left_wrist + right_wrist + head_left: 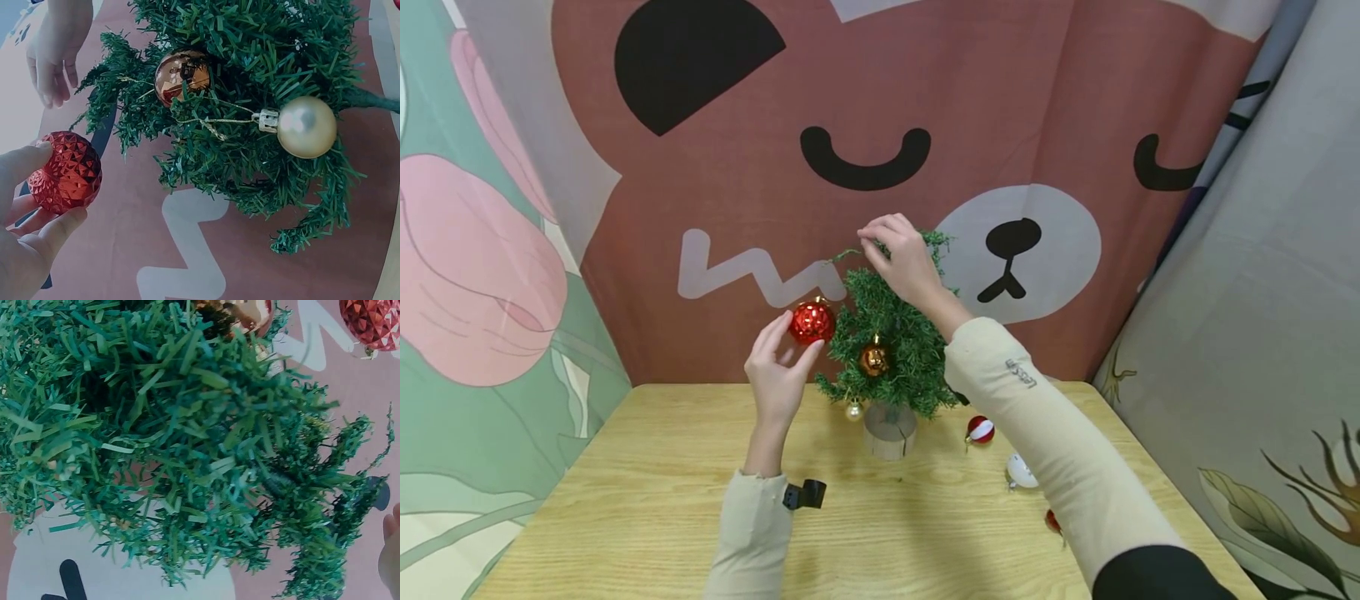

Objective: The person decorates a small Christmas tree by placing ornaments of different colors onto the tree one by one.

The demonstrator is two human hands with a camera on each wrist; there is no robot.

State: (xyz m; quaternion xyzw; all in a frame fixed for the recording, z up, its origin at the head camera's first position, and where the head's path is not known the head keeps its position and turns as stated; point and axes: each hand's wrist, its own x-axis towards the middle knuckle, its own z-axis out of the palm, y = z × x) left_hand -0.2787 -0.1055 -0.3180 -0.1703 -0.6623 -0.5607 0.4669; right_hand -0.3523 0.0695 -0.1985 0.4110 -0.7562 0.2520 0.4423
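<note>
A cloth with a pink flower [475, 275] hangs along the table's left side, and a broad stretch of wood tabletop [647, 500] runs from that slanting edge to the person's left sleeve [751, 521]. The left hand [777, 379] is raised, thumb and fingers spread just to the width of a shiny red ball [812, 322] and pinching it by its sides. The ball is up in the air just left of the tree, a narrow gap between it and the branches.

The little green tree [891, 312] stands upright on a wooden base [889, 442], set in from the table's back edge. A small pearl ball [853, 410] hangs at its lower left, a copper ball [874, 359] at its front. Above the tree is the right hand [904, 257], fingers loosely bent near a thin sprig; I make out nothing in its grasp.

Further right, beside the right sleeve [1037, 417], lie a red-and-white ball [980, 430], a white ball [1022, 472] and a red ornament [1053, 522], the last two partly hidden by it. Beyond the arm, only a slim strip of wood separates the sleeve from the right edge.
</note>
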